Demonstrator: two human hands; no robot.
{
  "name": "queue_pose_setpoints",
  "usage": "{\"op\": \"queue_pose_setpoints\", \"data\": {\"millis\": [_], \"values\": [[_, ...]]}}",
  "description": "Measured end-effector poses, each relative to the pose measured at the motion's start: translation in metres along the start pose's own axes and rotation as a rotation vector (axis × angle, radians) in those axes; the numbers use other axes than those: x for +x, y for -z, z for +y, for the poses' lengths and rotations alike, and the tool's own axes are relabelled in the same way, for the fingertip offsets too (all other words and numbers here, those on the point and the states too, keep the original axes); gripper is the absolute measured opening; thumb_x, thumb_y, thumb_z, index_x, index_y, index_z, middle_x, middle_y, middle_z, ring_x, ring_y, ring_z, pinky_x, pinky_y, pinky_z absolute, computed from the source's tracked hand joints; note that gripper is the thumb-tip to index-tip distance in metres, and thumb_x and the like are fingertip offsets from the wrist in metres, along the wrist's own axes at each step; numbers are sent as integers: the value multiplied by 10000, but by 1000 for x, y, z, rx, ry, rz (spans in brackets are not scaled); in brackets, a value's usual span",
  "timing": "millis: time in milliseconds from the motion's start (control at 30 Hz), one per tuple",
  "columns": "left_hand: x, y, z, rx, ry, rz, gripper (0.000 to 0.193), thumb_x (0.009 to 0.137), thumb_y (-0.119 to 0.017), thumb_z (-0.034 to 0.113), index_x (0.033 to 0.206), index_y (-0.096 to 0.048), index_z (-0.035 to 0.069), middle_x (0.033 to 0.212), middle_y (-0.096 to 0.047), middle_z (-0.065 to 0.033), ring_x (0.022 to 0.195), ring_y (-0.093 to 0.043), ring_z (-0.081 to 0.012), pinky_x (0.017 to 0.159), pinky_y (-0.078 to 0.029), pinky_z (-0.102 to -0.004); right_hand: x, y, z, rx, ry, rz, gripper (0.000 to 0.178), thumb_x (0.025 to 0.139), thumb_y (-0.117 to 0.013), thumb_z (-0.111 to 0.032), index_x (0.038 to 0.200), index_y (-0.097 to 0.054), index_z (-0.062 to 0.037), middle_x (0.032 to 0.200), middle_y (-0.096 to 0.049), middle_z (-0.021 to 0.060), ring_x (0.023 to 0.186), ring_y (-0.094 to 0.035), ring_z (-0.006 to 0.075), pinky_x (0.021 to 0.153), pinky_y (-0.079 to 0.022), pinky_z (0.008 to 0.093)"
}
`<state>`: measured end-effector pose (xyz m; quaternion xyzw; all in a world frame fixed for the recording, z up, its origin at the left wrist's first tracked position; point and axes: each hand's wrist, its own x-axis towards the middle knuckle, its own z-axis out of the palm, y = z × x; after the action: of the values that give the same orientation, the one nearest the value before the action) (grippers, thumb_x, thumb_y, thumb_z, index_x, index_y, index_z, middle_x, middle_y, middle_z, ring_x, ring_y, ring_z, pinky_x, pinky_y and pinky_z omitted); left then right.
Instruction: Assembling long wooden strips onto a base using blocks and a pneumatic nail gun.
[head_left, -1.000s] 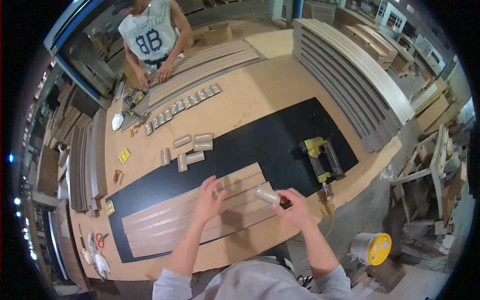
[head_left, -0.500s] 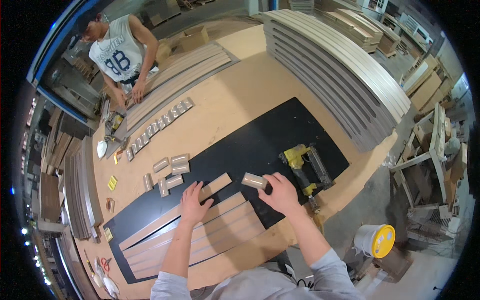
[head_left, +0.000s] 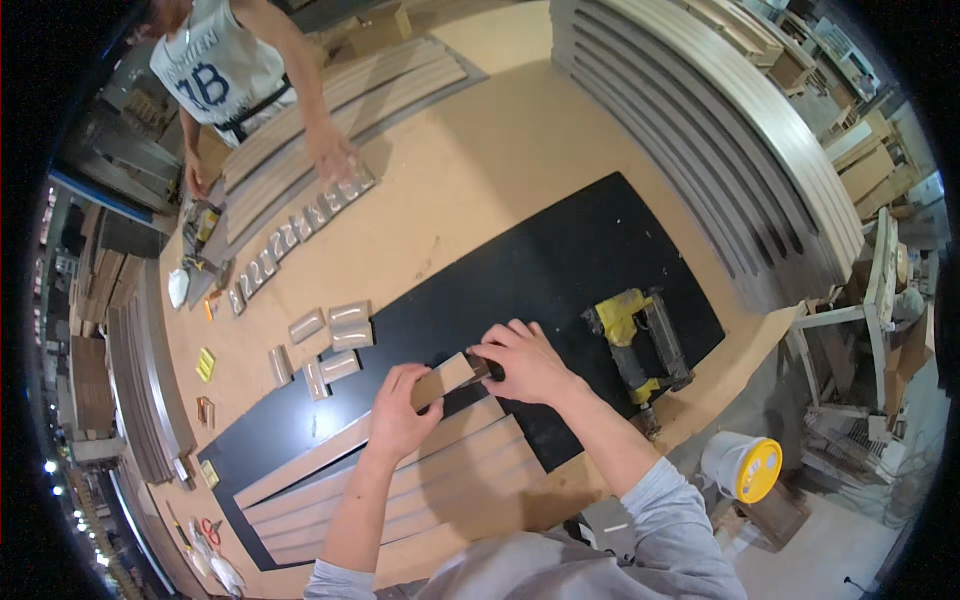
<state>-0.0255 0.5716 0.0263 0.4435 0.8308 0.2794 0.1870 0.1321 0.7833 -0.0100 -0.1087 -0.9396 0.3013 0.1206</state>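
Note:
My left hand (head_left: 403, 415) grips a long tan wooden slat (head_left: 310, 458) near its far right end, thumb and fingers on its two edges. That slat lies at an angle on a black board (head_left: 520, 250), beside several parallel slats (head_left: 400, 490). My right hand (head_left: 525, 365) pinches a small wooden block (head_left: 480, 368) at the slat's end; the fingers hide most of it, and I cannot tell whether it touches the slat. Left of my hands lie several small blocks (head_left: 350, 333) with glossy streaks. A yellow-and-black nail gun (head_left: 622, 322) rests on the board to the right.
Across the table, a co-worker's hand (head_left: 335, 155) reaches over a row of blocks with wavy beads (head_left: 285, 238). Tall stacked grey panels (head_left: 700, 130) stand at the far right. A white bucket with a yellow lid (head_left: 742, 467) is on the floor; red scissors (head_left: 210, 530) lie lower left.
My right hand has brought the small block leftward to the slat's end, turning it. My left hand has shifted along the slat toward that end. The co-worker's arm has stretched toward the beaded blocks.

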Motion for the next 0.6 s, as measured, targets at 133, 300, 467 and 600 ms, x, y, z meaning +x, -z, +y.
{"op": "queue_pose_setpoints", "data": {"millis": [133,300,467,600], "values": [[3,-7,-3,-6,-119,26,509,757,-823,75,1224,-626,28,1256,-649,-148,1154,-611,-367,1004,-510,-451,5,-1,10,95,-37,-94,475,771,-842,-224,1230,-727,-177,1158,-621,12,1158,-552,259,1001,-445,453],[6,-12,-1,18,-71,-63,527,771,-830,92,1247,-622,8,1291,-641,-188,1211,-595,-388,1054,-486,-467,6,0,11,104,-38,-153,476,786,-842,-229,1245,-729,-179,1172,-623,7,1171,-544,254,1014,-431,442],[6,-17,-1,47,-96,-78,534,766,-839,97,1247,-624,9,1282,-649,-187,1195,-602,-395,1053,-479,-477,3,-1,14,123,-44,-144,480,783,-850,-226,1245,-732,-164,1183,-630,-1,1166,-544,250,1009,-424,434],[6,-18,-3,61,-120,-73,544,759,-844,90,1251,-624,9,1285,-649,-189,1197,-604,-388,1056,-482,-473,3,-4,19,157,-1,-97,507,755,-875,-214,1240,-737,-161,1149,-636,-2,1128,-552,245,964,-431,427]]}}
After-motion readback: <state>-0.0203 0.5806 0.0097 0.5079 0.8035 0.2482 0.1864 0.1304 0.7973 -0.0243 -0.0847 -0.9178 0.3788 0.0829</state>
